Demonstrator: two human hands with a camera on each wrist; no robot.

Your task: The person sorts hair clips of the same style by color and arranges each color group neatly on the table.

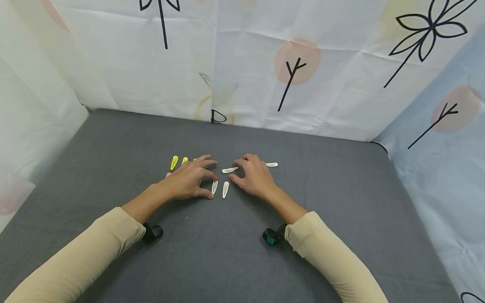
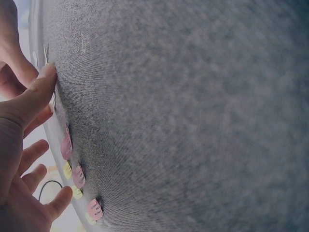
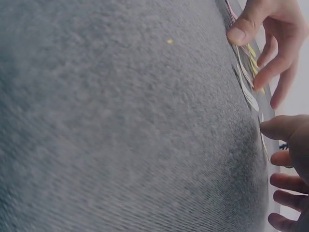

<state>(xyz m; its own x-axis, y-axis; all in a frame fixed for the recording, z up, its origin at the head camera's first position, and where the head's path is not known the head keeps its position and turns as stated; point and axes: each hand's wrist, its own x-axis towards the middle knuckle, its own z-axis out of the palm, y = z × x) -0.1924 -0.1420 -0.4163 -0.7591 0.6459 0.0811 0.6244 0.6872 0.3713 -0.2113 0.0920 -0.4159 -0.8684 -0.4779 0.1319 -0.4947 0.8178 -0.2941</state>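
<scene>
In the head view my left hand holds a white snap hair clip by its two ends, between thumb and index finger, on the dark cloth. My right hand hovers over the right end of a slanted white hair clip, thumb and index finger apart on either side; firm contact cannot be made out. Between the hands lies another white hair clip. One more white hair clip lies beyond my right hand. Yellow hair clips and pink hair clips lie by my left hand, partly hidden.
A dark grey cloth covers the table. White patterned curtains stand behind it and at both sides. Each wrist wears a small black camera below the sleeve.
</scene>
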